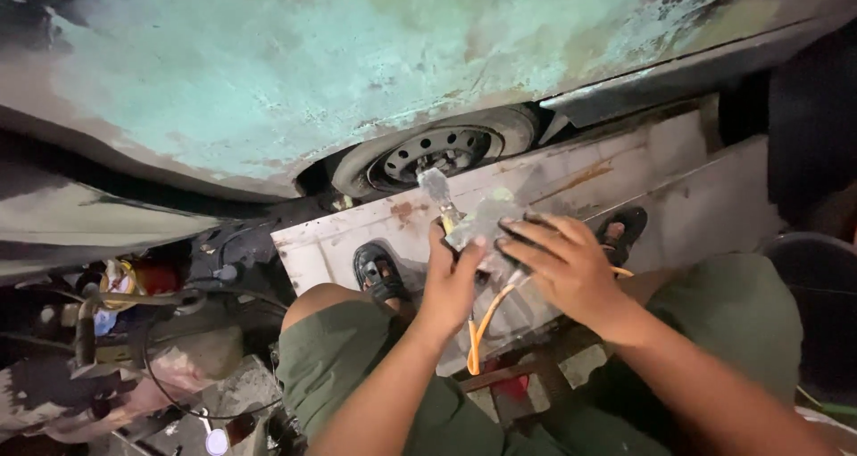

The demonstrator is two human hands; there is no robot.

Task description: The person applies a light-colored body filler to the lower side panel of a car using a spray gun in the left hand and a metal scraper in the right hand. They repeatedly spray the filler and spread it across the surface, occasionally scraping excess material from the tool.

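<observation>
My left hand (451, 277) grips a small tool (439, 195) with a yellow collar and a dusty grey tip that points up toward the car. Against the same tool my right hand (562, 264) presses a crumpled clear plastic wrap (482, 224), and its fingers lie across a dark part under the wrap. An orange hose (482, 331) runs down from the tool between my knees. I sit with both legs in green trousers, black sandals (379, 273) on my feet.
A car body panel with patchy green and grey sanded paint (312, 72) fills the top, above a wheel with a steel rim (437, 153). A pale board (571, 184) lies under my feet. Cables, rags and junk (134, 349) sit at left; a dark round rim (817, 269) at right.
</observation>
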